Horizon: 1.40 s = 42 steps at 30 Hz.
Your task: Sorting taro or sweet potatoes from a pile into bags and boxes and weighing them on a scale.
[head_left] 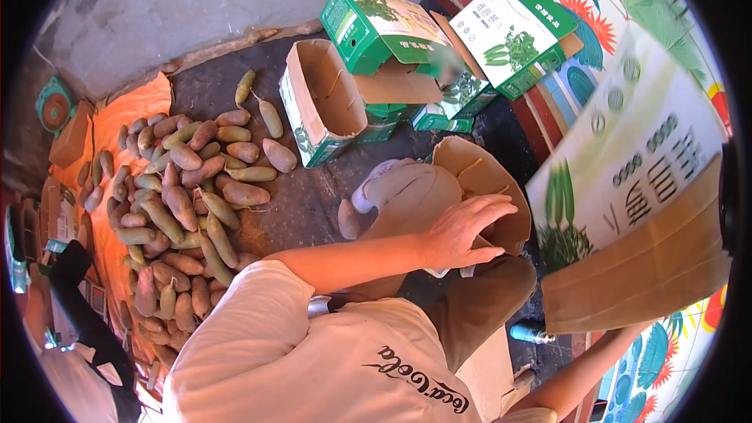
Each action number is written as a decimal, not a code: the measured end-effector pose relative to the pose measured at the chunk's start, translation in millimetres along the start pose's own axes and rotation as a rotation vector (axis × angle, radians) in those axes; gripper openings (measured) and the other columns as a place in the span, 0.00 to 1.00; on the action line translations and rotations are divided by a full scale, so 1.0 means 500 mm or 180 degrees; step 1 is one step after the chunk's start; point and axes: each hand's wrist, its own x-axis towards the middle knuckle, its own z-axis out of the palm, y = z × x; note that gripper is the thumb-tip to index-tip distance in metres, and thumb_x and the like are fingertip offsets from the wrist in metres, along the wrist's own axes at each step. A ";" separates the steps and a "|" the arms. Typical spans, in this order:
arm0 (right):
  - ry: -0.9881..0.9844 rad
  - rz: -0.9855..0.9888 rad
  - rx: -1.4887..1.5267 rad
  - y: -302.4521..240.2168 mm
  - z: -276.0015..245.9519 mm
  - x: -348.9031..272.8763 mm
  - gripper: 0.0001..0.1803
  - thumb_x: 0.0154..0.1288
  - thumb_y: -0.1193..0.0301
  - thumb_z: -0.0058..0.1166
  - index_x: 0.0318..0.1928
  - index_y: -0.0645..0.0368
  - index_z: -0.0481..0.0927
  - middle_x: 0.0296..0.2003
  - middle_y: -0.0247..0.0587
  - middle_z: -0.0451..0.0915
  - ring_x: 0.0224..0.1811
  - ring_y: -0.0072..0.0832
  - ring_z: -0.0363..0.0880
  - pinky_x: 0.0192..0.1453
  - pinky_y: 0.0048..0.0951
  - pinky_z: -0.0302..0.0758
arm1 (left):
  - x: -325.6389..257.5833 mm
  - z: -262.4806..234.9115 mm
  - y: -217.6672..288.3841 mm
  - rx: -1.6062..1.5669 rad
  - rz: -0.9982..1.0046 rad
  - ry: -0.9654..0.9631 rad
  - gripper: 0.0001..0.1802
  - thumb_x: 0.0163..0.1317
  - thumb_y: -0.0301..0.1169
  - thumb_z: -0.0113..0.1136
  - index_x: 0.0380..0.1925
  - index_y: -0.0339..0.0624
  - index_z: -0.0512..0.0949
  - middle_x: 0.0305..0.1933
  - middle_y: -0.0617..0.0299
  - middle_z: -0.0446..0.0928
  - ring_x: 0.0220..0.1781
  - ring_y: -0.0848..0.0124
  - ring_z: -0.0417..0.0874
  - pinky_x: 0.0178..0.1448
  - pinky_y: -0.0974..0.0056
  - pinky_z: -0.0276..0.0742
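Observation:
My left hand (464,233) is open, its fingers spread over the near rim of an upright open carton (487,166) that stands by my bent legs. The carton's inside is mostly shadowed. At the right, a large white and green printed cardboard box (627,219) is raised and tilted close in front of me. My right forearm (583,368) runs up to its lower edge, and the box hides the fingers of that hand. On my left lies a big heap of long reddish and green root vegetables (184,211), which look like radishes.
Another open carton (325,98) stands ahead, beside several stacked green and white cartons (392,23). The heap lies partly on an orange sheet (137,106). A blue can-like object (531,334) is near my leg. Another person's dark sleeve (70,266) shows at far left. A patterned tiled wall runs along the right.

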 end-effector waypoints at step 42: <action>-0.2064 -0.2187 -0.1640 -0.460 1.156 -0.061 0.12 0.55 0.73 0.47 0.41 0.64 0.73 0.35 0.43 0.81 0.35 0.32 0.83 0.34 0.35 0.76 | -0.038 -0.135 -0.133 0.0171 -0.0467 0.0943 0.27 0.51 0.30 0.60 0.50 0.33 0.65 0.58 0.42 0.65 0.58 0.49 0.69 0.60 0.55 0.66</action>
